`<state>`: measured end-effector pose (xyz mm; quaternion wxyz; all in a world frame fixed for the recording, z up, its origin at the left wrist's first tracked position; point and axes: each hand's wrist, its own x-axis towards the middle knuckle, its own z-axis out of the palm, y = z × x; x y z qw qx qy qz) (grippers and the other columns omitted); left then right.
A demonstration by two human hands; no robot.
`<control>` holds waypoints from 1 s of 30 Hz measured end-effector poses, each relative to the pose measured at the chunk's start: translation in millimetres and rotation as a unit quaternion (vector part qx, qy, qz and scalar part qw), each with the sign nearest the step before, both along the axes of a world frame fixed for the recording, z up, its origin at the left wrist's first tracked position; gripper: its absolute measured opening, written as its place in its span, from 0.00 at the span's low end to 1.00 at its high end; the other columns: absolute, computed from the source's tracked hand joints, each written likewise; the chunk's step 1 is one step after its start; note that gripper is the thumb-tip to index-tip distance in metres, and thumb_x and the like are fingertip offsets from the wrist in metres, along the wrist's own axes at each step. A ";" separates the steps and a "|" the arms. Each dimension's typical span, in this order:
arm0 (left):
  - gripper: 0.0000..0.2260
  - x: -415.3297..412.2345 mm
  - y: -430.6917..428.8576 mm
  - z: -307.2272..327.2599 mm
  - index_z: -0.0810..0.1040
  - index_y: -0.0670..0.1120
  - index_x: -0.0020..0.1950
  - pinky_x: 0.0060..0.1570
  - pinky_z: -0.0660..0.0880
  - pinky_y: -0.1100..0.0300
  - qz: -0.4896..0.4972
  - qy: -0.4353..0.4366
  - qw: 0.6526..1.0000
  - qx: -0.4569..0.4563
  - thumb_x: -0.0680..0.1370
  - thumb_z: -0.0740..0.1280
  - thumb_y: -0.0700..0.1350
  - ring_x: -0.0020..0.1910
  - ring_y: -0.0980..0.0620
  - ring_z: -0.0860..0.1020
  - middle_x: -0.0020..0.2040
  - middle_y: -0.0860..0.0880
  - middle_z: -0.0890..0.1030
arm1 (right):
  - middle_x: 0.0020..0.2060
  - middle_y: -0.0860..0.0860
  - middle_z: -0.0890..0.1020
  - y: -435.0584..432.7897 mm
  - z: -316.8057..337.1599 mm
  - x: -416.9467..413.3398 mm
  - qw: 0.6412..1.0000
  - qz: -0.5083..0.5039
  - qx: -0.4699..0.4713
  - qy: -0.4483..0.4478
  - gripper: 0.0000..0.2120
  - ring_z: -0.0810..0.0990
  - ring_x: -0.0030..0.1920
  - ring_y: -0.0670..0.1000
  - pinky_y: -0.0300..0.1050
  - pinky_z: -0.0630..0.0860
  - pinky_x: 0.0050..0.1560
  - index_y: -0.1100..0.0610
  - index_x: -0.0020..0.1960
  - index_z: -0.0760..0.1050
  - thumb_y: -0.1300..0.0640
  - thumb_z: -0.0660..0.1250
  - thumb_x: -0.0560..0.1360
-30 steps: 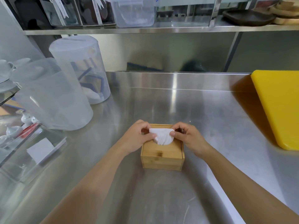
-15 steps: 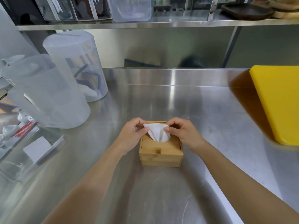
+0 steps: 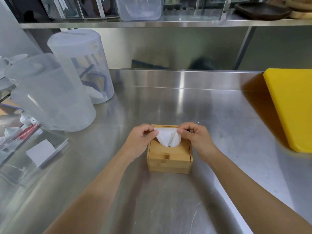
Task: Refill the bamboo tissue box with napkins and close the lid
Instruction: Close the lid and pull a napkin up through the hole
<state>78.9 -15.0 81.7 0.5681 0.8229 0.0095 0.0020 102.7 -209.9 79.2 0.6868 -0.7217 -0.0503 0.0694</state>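
A small square bamboo tissue box [image 3: 169, 158] stands on the steel counter [image 3: 168, 200] in the middle of the view, its lid down. A white napkin [image 3: 168, 136] sticks up through the round hole in the lid, fanned into a wide cone. My left hand [image 3: 141, 141] pinches the napkin's left corner. My right hand [image 3: 196, 137] pinches its right corner. Both hands hover just above the far half of the box. The napkins inside are hidden.
Two tall translucent plastic jugs [image 3: 50, 93] stand at the left. Beside them lies a clear acrylic case [image 3: 30, 149]. A thick yellow cutting board [image 3: 293, 107] occupies the right. A steel shelf [image 3: 168, 22] with containers runs overhead at the back.
The napkin has been drawn higher out of the lid's hole and spread wider between both hands. The box has stayed in place.
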 end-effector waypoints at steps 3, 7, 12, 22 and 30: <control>0.08 -2.3 -4.2 4.3 0.76 0.43 0.37 0.36 0.66 0.70 0.005 0.004 1.000 -0.014 0.76 0.65 0.42 0.32 0.60 0.70 0.34 0.52 0.74 | 0.41 0.48 0.78 1.6 -0.7 -1.9 1.000 -0.017 0.011 -0.002 0.08 0.75 0.42 0.44 0.31 0.72 0.44 0.55 0.37 0.77 0.66 0.68 0.72; 0.03 -3.3 -4.0 2.5 0.79 0.41 0.42 0.48 0.74 0.57 0.013 0.007 0.999 -0.052 0.74 0.68 0.40 0.42 0.52 0.77 0.44 0.44 0.81 | 0.50 0.44 0.73 -0.9 -2.4 -2.9 0.998 -0.019 -0.057 -0.021 0.08 0.74 0.49 0.39 0.39 0.68 0.53 0.52 0.37 0.77 0.63 0.72 0.69; 0.05 -3.0 -4.6 3.2 0.78 0.44 0.38 0.43 0.70 0.61 0.027 0.013 0.999 -0.042 0.75 0.67 0.40 0.38 0.53 0.74 0.38 0.48 0.78 | 0.49 0.46 0.73 -3.5 0.3 -0.3 0.998 0.008 -0.055 -0.018 0.11 0.73 0.46 0.39 0.26 0.68 0.44 0.54 0.32 0.76 0.66 0.71 0.69; 0.12 -2.5 -10.2 1.1 0.73 0.47 0.34 0.32 0.63 0.66 0.052 -0.015 0.998 -0.015 0.77 0.63 0.40 0.29 0.59 0.65 0.30 0.53 0.70 | 0.44 0.43 0.74 -0.5 -5.6 -4.4 0.999 -0.030 -0.016 -0.015 0.12 0.74 0.46 0.40 0.36 0.69 0.49 0.55 0.33 0.74 0.66 0.68 0.72; 0.09 -2.3 -12.7 1.3 0.72 0.45 0.39 0.34 0.65 0.70 0.051 -0.037 0.998 0.012 0.79 0.60 0.42 0.34 0.58 0.67 0.34 0.53 0.71 | 0.44 0.43 0.74 1.3 -9.1 -4.1 0.999 -0.039 -0.013 -0.014 0.11 0.74 0.44 0.39 0.25 0.69 0.44 0.55 0.34 0.73 0.65 0.67 0.73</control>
